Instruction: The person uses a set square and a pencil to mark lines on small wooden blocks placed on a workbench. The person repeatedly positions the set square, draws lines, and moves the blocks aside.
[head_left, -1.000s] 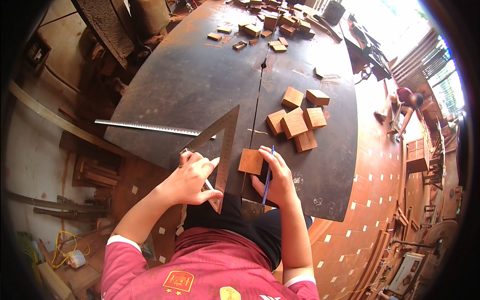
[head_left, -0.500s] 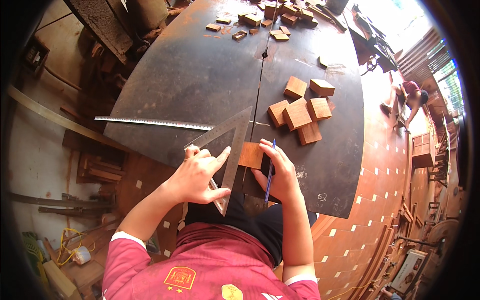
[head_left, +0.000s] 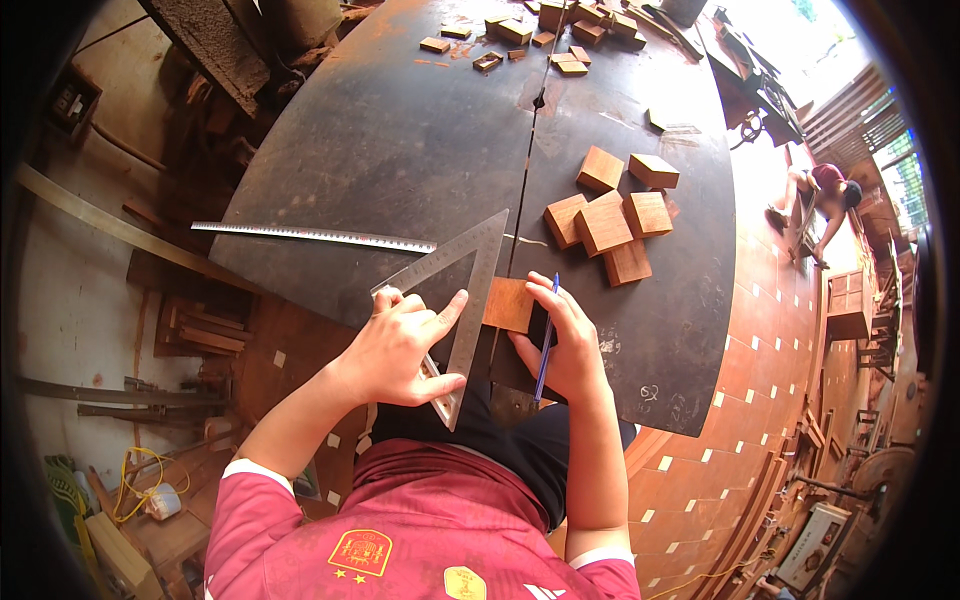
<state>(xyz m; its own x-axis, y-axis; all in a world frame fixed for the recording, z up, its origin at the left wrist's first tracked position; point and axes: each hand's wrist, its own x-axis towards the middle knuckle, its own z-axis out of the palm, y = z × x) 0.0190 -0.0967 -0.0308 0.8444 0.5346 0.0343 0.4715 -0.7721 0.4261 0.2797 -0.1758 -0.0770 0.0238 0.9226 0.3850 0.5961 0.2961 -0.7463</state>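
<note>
I'd keep my left hand [head_left: 400,345] spread flat on the triangular metal set square [head_left: 470,290] at the bench's near edge, butted against the small square wooden block [head_left: 508,305], while my right hand [head_left: 560,340] steadies it, fingers pinching the blue pencil [head_left: 545,345].

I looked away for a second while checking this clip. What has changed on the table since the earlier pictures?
Very little. The left hand stays pressed on the metal triangle square, and the right hand keeps the blue pencil beside the small wooden block against the square's edge. Nothing was picked up or let go. The steel ruler and the cluster of wooden blocks lie as before; only the camera view shifted slightly.
</note>
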